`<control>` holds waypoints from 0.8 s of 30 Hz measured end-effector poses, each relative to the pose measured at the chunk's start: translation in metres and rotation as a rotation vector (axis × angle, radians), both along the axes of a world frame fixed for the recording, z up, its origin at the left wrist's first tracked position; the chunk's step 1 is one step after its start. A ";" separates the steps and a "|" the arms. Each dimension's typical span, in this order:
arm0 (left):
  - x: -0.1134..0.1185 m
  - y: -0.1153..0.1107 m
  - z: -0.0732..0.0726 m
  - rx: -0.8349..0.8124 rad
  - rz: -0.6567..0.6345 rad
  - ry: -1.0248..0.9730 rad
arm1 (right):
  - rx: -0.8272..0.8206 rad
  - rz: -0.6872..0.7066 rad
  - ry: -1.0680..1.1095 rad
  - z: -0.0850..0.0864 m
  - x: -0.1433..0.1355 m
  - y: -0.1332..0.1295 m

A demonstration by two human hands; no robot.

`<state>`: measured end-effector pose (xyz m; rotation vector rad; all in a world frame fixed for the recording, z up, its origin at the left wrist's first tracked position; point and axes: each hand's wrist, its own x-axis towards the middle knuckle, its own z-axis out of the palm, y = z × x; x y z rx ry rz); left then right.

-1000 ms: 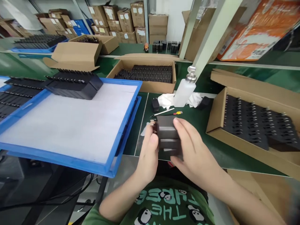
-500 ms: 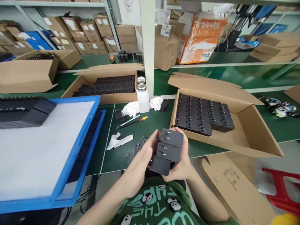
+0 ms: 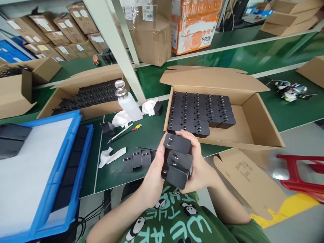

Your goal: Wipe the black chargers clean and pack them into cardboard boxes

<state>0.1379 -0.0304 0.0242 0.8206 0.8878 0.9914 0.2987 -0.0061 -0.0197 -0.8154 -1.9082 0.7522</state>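
Three black, boxy plastic adapters (image 3: 180, 159) are clasped between left hand (image 3: 154, 180) and right hand (image 3: 201, 171), by an open brown cardboard box's (image 3: 263, 123) near left corner.

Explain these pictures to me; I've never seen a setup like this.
There is no machine here: a person works with bare hands, and one head-worn camera looks forward and down. The left hand and right hand hold a stack of black blocks between them; three ends face the camera, and metal prongs show. On the green table lie similar loose blocks, beside the left hand. Farther back stands a white bottle. On the right, an open cardboard box holds rows of pronged blocks. On the left is a blue-rimmed tray.
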 end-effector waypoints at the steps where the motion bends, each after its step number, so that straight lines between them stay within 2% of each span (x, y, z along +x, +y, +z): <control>1: 0.008 0.001 0.001 -0.027 -0.001 -0.020 | -0.018 -0.026 -0.045 0.003 0.007 -0.001; 6: 0.039 0.007 -0.002 -0.119 -0.086 -0.033 | -0.085 -0.175 -0.198 0.023 0.042 -0.010; 12: 0.071 0.021 -0.013 -0.093 -0.359 -0.028 | -0.223 -0.313 -0.249 0.040 0.086 -0.029; 14: 0.074 0.029 -0.013 -0.016 -0.395 0.113 | -0.259 -0.367 -0.246 0.045 0.108 -0.034; 17: 0.066 0.046 -0.009 0.211 -0.281 0.436 | -0.344 -0.494 -0.195 0.049 0.151 -0.034; 19: 0.059 0.059 -0.002 0.353 -0.260 0.582 | -0.377 -0.557 -0.194 0.051 0.180 -0.027; 21: 0.060 0.075 0.006 0.461 -0.331 0.667 | -0.423 -0.532 -0.200 0.050 0.201 -0.016; 24: 0.084 0.106 0.013 0.576 -0.461 0.661 | -0.538 -0.366 -0.150 0.045 0.211 0.006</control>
